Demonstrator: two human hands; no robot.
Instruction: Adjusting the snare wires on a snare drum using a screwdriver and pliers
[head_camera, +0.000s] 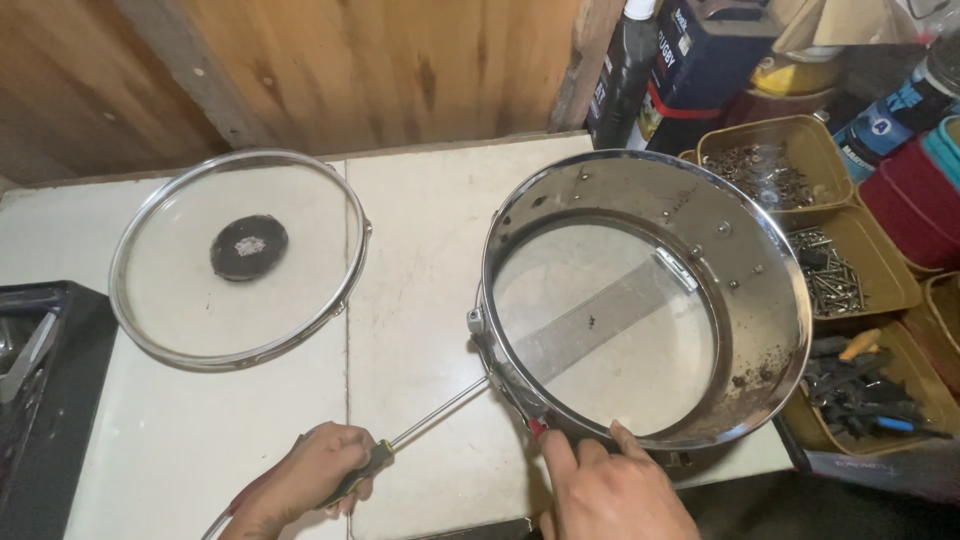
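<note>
From left to right: a black case (45, 400) sits at the table's left edge; a clear drumhead in a chrome hoop (238, 258), with a dark round patch at its centre, lies flat on the white table (420, 300). The left hand (305, 485) is closed in a fist around the dark handle of a screwdriver (420, 432), whose thin shaft runs up and right to the drum's side. The chrome drum shell (645, 300) rests tilted at the table's right edge, open side up. The right hand (610, 490) presses its fingers together against the shell's near rim. Trays of screws (800, 215) stand just beside it.
</note>
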